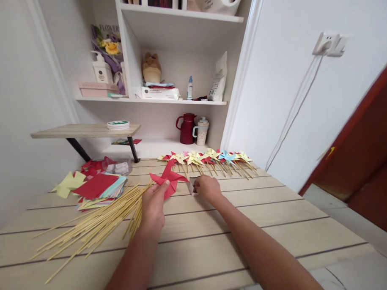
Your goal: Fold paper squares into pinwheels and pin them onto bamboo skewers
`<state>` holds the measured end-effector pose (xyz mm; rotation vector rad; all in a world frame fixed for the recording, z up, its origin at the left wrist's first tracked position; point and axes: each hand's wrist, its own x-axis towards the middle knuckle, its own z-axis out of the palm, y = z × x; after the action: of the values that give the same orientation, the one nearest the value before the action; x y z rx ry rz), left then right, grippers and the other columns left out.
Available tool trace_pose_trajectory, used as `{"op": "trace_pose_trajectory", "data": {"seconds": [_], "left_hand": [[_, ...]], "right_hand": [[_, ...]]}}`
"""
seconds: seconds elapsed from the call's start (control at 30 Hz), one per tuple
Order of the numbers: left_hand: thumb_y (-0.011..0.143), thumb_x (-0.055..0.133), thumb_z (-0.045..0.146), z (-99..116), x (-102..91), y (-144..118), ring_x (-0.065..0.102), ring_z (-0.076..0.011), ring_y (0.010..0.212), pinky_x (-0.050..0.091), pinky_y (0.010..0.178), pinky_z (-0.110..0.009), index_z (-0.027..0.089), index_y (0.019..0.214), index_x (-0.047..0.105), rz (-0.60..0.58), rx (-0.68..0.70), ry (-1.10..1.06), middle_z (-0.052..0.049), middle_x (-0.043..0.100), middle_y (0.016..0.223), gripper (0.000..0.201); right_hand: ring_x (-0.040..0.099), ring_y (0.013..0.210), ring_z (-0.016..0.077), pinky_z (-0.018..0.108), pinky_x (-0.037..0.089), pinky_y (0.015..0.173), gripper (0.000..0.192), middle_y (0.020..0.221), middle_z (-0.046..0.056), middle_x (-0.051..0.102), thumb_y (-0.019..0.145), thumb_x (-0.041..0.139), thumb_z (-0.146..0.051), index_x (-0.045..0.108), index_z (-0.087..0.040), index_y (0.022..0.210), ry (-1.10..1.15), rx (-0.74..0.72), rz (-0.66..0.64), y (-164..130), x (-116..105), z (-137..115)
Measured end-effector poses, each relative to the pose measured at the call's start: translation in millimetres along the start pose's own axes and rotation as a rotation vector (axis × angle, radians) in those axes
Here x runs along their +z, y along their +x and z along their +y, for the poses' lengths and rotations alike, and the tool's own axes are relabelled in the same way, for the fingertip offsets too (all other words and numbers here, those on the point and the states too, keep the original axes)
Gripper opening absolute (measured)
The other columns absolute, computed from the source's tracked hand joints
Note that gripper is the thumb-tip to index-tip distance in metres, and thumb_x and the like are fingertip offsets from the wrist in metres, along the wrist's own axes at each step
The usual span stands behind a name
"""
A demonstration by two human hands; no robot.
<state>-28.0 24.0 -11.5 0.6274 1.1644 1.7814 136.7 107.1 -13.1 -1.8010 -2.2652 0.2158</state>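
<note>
Skewers point(92, 226): lying loose, beside paper stack point(98, 188).
Finished pinwheels point(208, 159): sitting in 1 row.
Red jug point(187, 128): standing beside mug point(200, 131).

Both forearms cut off by the bottom edge, lower centre. Right hand point(207, 188), centre of frame: fingertips curl over a small pale thing on the table, too small and covered to tell what. Left hand point(153, 205) hides the lower part of the red pinwheel point(167, 179); thumb on top, fingers underneath unseen. Top shelf items point(186, 0), top centre, cropped by the upper edge. Print on the white box point(159, 93), mid shelf, too small to read. Paper stack point(99, 188), centre left: lower sheets hidden under the red one. Door point(368, 147) cropped at the right edge.
</note>
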Motion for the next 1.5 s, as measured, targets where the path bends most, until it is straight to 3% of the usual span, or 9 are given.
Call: {"op": "trace_pose_trajectory", "data": {"seconds": [0.27, 0.43, 0.73, 1.0, 1.2, 1.5], "left_hand": [[0.062, 0.080, 0.026, 2.5, 1.7, -0.8, 0.069, -0.0179, 0.074, 0.051, 0.079, -0.031, 0.013, 0.081, 0.076, 0.002, -0.010, -0.021, -0.007, 0.077, 0.080, 0.023], [0.062, 0.081, 0.026, -0.1, -0.2, 1.5, 0.069, -0.0173, 0.075, 0.051, 0.080, -0.031, 0.013, 0.082, 0.076, -0.009, -0.004, -0.015, -0.007, 0.077, 0.082, 0.024], [0.060, 0.083, 0.028, -3.6, -2.9, 5.7, 0.068, -0.0172, 0.074, 0.050, 0.082, -0.033, 0.013, 0.083, 0.076, 0.007, -0.004, 0.020, -0.006, 0.077, 0.080, 0.029], [0.058, 0.083, 0.029, -3.4, -1.0, 4.1, 0.068, -0.0179, 0.074, 0.050, 0.081, -0.032, 0.012, 0.081, 0.076, 0.002, -0.011, 0.029, -0.007, 0.077, 0.080, 0.029], [0.055, 0.084, 0.029, -2.5, 0.7, 2.6, 0.068, -0.0182, 0.072, 0.050, 0.077, -0.032, 0.012, 0.075, 0.076, -0.021, -0.034, 0.029, -0.008, 0.076, 0.076, 0.028], [0.057, 0.084, 0.028, -3.2, -0.6, 3.2, 0.068, -0.0177, 0.071, 0.051, 0.079, -0.032, 0.013, 0.076, 0.076, -0.027, -0.030, 0.045, -0.007, 0.077, 0.076, 0.026]], "right_hand": [[0.065, 0.072, 0.0148, 0.022, 0.037, 0.058, 0.016, 0.080, 0.004, 0.076, 0.082, 0.065, -0.029, 0.076, -0.018, 0.080, 0.305, 0.061, 0.012, 1.6, 0.2, 17.6], [0.064, 0.066, 0.0130, 0.020, 0.040, 0.056, 0.020, 0.080, 0.004, 0.076, 0.084, 0.060, -0.029, 0.073, -0.014, 0.082, 0.448, 0.016, -0.021, -9.6, -8.5, 26.8], [0.065, 0.073, 0.0165, 0.023, 0.037, 0.059, 0.008, 0.075, 0.001, 0.076, 0.070, 0.071, -0.016, 0.073, -0.021, 0.064, 0.303, -0.063, -0.153, -22.9, -5.7, 14.2], [0.065, 0.077, 0.0177, 0.024, 0.036, 0.059, 0.007, 0.078, 0.000, 0.076, 0.072, 0.073, -0.020, 0.076, -0.025, 0.067, 0.176, -0.030, -0.169, -22.3, -1.9, 11.5], [0.065, 0.075, 0.0176, 0.025, 0.035, 0.059, 0.013, 0.079, 0.001, 0.076, 0.078, 0.068, -0.028, 0.077, -0.026, 0.071, 0.214, -0.018, -0.135, -22.1, -5.6, 13.6], [0.063, 0.066, 0.0141, 0.021, 0.040, 0.056, 0.022, 0.076, 0.002, 0.074, 0.082, 0.055, -0.022, 0.077, -0.019, 0.082, 0.377, -0.042, -0.094, -20.5, -10.6, 28.4]]}}
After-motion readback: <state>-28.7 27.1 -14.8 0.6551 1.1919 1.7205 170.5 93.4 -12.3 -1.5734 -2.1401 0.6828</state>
